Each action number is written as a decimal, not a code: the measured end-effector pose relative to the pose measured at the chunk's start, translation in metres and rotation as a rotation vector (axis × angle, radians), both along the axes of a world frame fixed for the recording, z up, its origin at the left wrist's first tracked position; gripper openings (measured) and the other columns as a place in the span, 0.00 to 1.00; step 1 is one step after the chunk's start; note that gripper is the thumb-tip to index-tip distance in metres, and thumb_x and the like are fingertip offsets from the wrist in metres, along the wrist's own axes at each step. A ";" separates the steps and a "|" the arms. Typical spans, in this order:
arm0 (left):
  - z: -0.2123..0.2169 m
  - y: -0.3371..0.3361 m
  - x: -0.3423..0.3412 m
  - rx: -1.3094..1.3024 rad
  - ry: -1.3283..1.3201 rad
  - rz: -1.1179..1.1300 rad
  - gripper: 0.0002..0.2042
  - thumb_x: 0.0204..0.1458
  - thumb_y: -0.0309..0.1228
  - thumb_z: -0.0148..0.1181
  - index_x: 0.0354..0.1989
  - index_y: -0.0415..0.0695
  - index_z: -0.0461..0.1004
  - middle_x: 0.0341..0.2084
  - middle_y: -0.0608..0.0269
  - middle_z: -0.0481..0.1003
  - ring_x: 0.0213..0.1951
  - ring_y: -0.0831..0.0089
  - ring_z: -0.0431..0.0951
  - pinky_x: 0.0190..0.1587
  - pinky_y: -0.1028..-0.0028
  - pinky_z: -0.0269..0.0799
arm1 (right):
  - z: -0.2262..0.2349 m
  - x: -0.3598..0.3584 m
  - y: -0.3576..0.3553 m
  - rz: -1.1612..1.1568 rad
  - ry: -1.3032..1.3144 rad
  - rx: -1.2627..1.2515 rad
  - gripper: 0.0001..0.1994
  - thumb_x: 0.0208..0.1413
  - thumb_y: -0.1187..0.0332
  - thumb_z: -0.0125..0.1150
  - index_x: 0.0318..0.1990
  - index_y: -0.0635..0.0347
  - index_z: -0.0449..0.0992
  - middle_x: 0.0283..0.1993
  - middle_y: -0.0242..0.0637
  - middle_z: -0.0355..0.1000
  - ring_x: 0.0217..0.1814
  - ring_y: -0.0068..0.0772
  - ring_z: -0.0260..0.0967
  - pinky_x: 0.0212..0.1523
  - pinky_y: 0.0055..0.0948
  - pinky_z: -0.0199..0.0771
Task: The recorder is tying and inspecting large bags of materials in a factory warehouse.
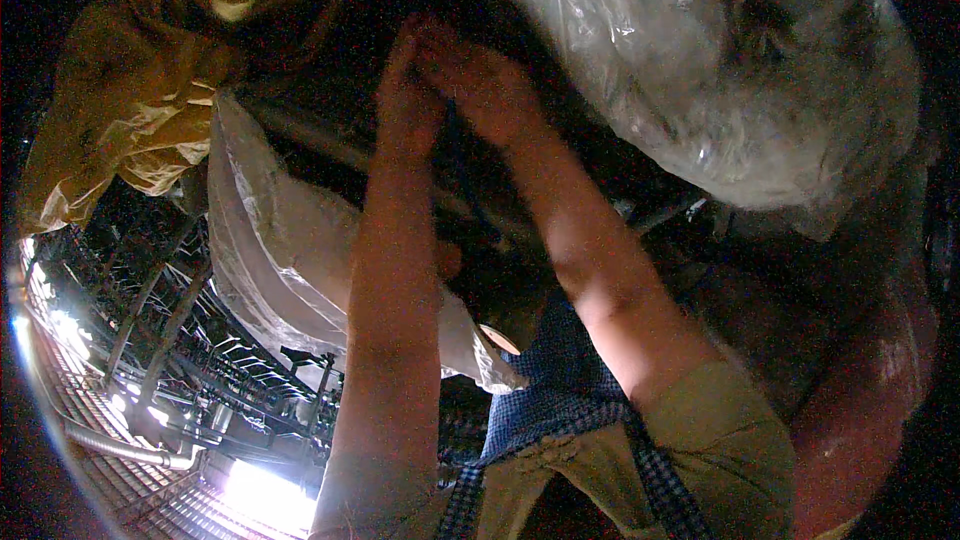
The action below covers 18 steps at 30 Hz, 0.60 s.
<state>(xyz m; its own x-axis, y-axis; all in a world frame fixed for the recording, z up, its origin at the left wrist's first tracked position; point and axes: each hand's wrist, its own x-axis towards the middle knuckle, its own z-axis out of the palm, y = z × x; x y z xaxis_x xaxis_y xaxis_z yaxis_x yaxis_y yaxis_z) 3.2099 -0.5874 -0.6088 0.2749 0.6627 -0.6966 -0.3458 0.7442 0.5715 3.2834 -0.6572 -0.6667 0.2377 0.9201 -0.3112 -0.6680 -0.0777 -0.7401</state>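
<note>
Both my arms reach up into a dark space, and the hands meet near the top middle. My left hand is upright with its fingers bent in against the other hand. My right hand leans in from the right, its fingers closed and touching the left ones. Whatever is pinched between them is lost in shadow. Below the hands hangs a thin dark strand or strap; whether it reaches the fingers cannot be made out.
Clear plastic wrapping bulges at upper right, yellow sheeting at upper left. A white plastic sack lies left of my arms. Below are a pale round rim and a blue checked cloth. Machinery rows stand lower left.
</note>
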 end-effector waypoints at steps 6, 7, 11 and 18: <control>-0.034 0.030 -0.016 -0.206 -0.139 -0.155 0.12 0.62 0.42 0.53 0.32 0.47 0.69 0.27 0.62 0.70 0.31 0.66 0.71 0.39 0.66 0.70 | 0.014 -0.019 -0.005 -0.048 0.201 -0.184 0.19 0.66 0.66 0.50 0.61 0.63 0.69 0.65 0.43 0.66 0.67 0.35 0.63 0.67 0.32 0.61; -0.043 0.032 -0.012 -0.207 -0.084 -0.145 0.13 0.61 0.42 0.53 0.31 0.47 0.70 0.26 0.62 0.71 0.30 0.67 0.71 0.38 0.66 0.70 | 0.017 -0.017 -0.001 -0.047 0.137 -0.222 0.19 0.65 0.66 0.51 0.61 0.62 0.70 0.65 0.43 0.67 0.66 0.35 0.64 0.66 0.32 0.62; -0.068 0.028 0.008 -0.056 0.344 -0.101 0.13 0.60 0.43 0.55 0.35 0.45 0.74 0.30 0.62 0.73 0.33 0.68 0.73 0.39 0.66 0.71 | 0.024 0.006 0.019 0.068 -0.004 -0.471 0.18 0.64 0.66 0.52 0.60 0.60 0.72 0.63 0.41 0.68 0.63 0.36 0.66 0.62 0.32 0.65; -0.071 0.021 -0.004 0.022 0.079 -0.148 0.16 0.58 0.35 0.58 0.52 0.42 0.74 0.44 0.61 0.75 0.48 0.66 0.73 0.53 0.67 0.69 | 0.012 -0.011 0.035 -0.109 0.061 -0.113 0.21 0.66 0.58 0.48 0.60 0.61 0.69 0.62 0.44 0.68 0.63 0.41 0.65 0.63 0.37 0.65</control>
